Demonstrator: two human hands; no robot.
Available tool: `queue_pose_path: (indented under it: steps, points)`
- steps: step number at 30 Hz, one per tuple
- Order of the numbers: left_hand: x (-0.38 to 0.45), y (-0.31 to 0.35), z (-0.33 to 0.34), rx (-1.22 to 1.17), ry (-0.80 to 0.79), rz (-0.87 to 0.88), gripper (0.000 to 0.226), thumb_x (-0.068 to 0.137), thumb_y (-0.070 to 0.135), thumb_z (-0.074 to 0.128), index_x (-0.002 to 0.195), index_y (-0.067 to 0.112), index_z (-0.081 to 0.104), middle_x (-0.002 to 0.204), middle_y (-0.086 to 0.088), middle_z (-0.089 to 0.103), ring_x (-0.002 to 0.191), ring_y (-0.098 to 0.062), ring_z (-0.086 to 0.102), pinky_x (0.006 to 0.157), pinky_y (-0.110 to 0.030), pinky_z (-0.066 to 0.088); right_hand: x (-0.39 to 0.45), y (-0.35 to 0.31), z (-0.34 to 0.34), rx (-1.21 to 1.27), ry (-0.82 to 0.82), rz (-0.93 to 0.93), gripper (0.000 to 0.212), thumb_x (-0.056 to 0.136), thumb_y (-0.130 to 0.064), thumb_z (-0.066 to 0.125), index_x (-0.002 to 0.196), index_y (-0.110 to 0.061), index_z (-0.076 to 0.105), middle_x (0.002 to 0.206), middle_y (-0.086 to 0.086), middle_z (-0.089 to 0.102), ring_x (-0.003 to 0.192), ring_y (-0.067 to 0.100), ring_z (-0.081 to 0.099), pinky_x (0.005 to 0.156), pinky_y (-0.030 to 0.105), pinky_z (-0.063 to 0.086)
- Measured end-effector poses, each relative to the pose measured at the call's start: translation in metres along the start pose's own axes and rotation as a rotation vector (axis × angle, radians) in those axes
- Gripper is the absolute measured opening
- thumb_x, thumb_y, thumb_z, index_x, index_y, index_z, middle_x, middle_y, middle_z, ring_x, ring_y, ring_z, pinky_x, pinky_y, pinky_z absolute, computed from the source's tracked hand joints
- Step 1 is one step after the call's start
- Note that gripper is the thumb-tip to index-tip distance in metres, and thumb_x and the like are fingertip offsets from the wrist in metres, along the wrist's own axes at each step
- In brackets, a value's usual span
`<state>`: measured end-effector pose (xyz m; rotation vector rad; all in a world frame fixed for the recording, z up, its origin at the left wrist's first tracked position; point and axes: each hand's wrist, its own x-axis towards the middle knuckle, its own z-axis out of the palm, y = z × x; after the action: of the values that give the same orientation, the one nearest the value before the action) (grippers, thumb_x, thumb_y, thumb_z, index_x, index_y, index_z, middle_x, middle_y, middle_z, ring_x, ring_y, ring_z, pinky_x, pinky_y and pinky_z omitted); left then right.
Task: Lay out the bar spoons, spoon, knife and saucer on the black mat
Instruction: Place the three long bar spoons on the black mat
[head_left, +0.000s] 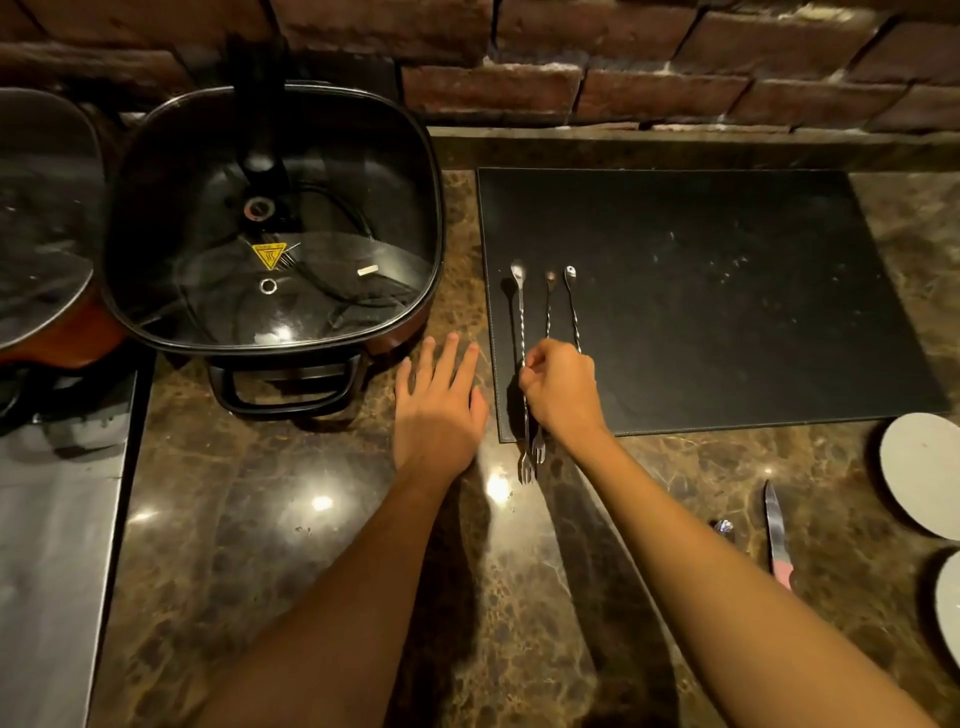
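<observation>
Closest to us on the marble counter (322, 545), the pink-handled knife (776, 535) lies at the right, off the mat, with a saucer (919, 473) beside it at the frame's edge and a second one (950, 608) just nearer. Our left hand (439, 410) rests flat on the counter, fingers spread, holding nothing. Our right hand (561, 389) is closed around the twisted stems of the bar spoons (521, 332), three lying side by side on the left part of the black mat (727, 291), bowls pointing away, fork ends overhanging its near edge. Farther left sits an electric skillet (270, 218) under a glass lid, against the brick wall (623, 62).
</observation>
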<state>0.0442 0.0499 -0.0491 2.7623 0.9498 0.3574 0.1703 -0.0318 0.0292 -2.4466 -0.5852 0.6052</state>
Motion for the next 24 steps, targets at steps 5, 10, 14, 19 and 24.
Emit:
queue_pose_path:
  steps: [5, 10, 14, 19, 24]
  points:
    - [0.002, -0.001, 0.002, 0.024, -0.029, 0.007, 0.054, 0.099, 0.033, 0.042, 0.152, 0.020, 0.046, 0.160, -0.007, 0.043, 0.149, -0.030, 0.035, 0.119, -0.054, 0.028, 0.018, -0.013, 0.010, -0.099, -0.006, -0.012, 0.009, 0.088, -0.010, 0.057, 0.090, -0.007, 0.064, 0.096, 0.018, 0.067, 0.089, 0.038, 0.064, 0.074, 0.042, 0.056]
    - [0.002, -0.002, 0.004, 0.024, -0.062, -0.006, 0.056, 0.099, 0.036, 0.037, 0.153, 0.023, 0.042, 0.161, -0.005, 0.040, 0.150, -0.028, 0.032, 0.119, -0.053, 0.026, 0.019, -0.013, 0.012, -0.151, 0.006, -0.062, 0.011, 0.087, -0.004, 0.054, 0.091, -0.001, 0.064, 0.093, 0.023, 0.066, 0.087, 0.043, 0.064, 0.073, 0.046, 0.056]
    - [0.002, -0.002, 0.005, 0.028, -0.067, -0.004, 0.056, 0.098, 0.035, 0.036, 0.153, 0.023, 0.040, 0.161, -0.005, 0.040, 0.150, -0.028, 0.032, 0.119, -0.053, 0.026, 0.016, -0.011, 0.012, -0.165, 0.022, -0.083, 0.013, 0.087, -0.003, 0.052, 0.092, 0.000, 0.063, 0.093, 0.024, 0.065, 0.086, 0.044, 0.063, 0.072, 0.049, 0.056]
    - [0.002, -0.002, 0.005, 0.024, -0.062, -0.003, 0.056, 0.098, 0.034, 0.037, 0.153, 0.023, 0.040, 0.161, -0.005, 0.040, 0.150, -0.028, 0.032, 0.119, -0.054, 0.026, 0.016, -0.009, 0.014, -0.162, 0.025, -0.075, 0.013, 0.087, -0.005, 0.053, 0.095, -0.002, 0.063, 0.096, 0.023, 0.065, 0.088, 0.044, 0.063, 0.071, 0.044, 0.055]
    - [0.001, -0.001, 0.003, 0.041, -0.075, 0.002, 0.055, 0.099, 0.032, 0.040, 0.153, 0.022, 0.041, 0.162, -0.006, 0.039, 0.151, -0.029, 0.031, 0.121, -0.054, 0.025, 0.009, -0.003, 0.008, -0.092, 0.045, -0.058, 0.013, 0.090, -0.014, 0.056, 0.096, -0.004, 0.063, 0.094, 0.021, 0.067, 0.090, 0.041, 0.064, 0.073, 0.041, 0.054]
